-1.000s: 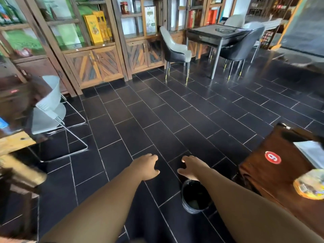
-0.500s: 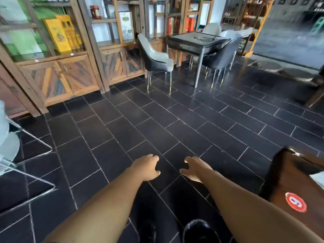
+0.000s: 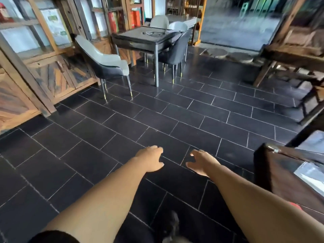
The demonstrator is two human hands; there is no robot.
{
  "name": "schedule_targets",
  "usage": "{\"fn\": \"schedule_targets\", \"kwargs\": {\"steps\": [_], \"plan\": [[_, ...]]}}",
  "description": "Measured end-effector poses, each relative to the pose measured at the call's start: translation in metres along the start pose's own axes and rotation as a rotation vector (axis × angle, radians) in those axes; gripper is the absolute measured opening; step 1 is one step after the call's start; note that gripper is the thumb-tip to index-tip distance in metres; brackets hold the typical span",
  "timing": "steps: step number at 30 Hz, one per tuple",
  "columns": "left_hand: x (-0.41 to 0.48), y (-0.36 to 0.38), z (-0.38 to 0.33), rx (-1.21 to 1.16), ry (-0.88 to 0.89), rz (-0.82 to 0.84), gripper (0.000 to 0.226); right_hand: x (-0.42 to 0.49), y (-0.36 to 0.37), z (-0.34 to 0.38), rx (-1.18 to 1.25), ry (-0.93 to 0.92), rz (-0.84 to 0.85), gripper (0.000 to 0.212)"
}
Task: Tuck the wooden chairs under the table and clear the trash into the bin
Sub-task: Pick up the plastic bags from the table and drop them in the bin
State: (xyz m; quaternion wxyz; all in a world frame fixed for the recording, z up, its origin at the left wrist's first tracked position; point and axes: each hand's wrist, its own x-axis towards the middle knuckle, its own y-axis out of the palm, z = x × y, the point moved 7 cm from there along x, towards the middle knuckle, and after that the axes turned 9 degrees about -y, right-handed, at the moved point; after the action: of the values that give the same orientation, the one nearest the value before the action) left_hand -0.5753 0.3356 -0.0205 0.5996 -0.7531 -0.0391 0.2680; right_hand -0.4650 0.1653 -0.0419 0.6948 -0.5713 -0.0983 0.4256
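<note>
Both my arms reach forward over the dark tiled floor. My left hand [image 3: 152,158] hangs with loosely curled fingers and holds nothing. My right hand [image 3: 201,162] is beside it, fingers spread and relaxed, also holding nothing. A dark brown wooden table [image 3: 273,174] with a glossy top shows its corner at the lower right, just right of my right forearm. Wooden furniture [image 3: 294,57], a bench or table with a rough frame, stands at the far right. No bin and no trash is in view.
A dark square table [image 3: 145,41] with padded grey and white chairs [image 3: 105,62] stands ahead near the wooden glass-front cabinets [image 3: 43,55] along the left wall. A wide opening [image 3: 240,21] lies beyond. Dark tiled floor [image 3: 175,120] stretches between. My shoe [image 3: 172,225] shows at the bottom.
The view has swung to the right and lifted. The black bin below my hands and the white chair at the left have left the frame. The wooden furniture at the right came in.
</note>
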Motion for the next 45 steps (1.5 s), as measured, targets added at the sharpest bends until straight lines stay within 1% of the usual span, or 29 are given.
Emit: {"fn": "schedule_targets", "kwargs": {"steps": [5,10,15,18,21,28,31,37,40,43,45], "plan": [[0.102,-0.03,-0.053,0.055,0.108,0.004,0.05,0.066,-0.04,-0.069,0.024,0.08,-0.052,0.045],[0.2,-0.064,-0.121,0.093,0.211,0.015,0.052,0.125,-0.086,-0.139,0.101,0.142,-0.113,0.057],[0.28,-0.081,-0.198,0.157,0.301,0.041,0.051,0.141,-0.12,-0.224,0.167,0.269,-0.157,0.058],[0.311,-0.08,-0.25,0.199,0.386,0.071,0.054,0.131,-0.129,-0.277,0.219,0.375,-0.184,0.053],[0.334,-0.076,-0.292,0.225,0.457,0.1,0.057,0.115,-0.136,-0.314,0.265,0.455,-0.222,0.048],[0.38,-0.055,-0.412,0.343,0.707,0.156,0.054,0.066,-0.135,-0.396,0.383,0.713,-0.308,0.051],[0.397,-0.045,-0.462,0.397,0.822,0.197,0.056,0.05,-0.134,-0.427,0.452,0.832,-0.345,0.044],[0.425,-0.032,-0.56,0.506,1.082,0.248,0.054,0.024,-0.132,-0.463,0.59,1.084,-0.451,0.047],[0.427,-0.022,-0.603,0.56,1.225,0.282,0.055,0.002,-0.125,-0.478,0.651,1.222,-0.457,0.054],[0.422,-0.008,-0.644,0.61,1.36,0.298,0.054,-0.026,-0.112,-0.485,0.712,1.374,-0.461,0.052],[0.413,0.004,-0.667,0.648,1.432,0.317,0.058,-0.039,-0.105,-0.482,0.753,1.454,-0.485,0.055]]}}
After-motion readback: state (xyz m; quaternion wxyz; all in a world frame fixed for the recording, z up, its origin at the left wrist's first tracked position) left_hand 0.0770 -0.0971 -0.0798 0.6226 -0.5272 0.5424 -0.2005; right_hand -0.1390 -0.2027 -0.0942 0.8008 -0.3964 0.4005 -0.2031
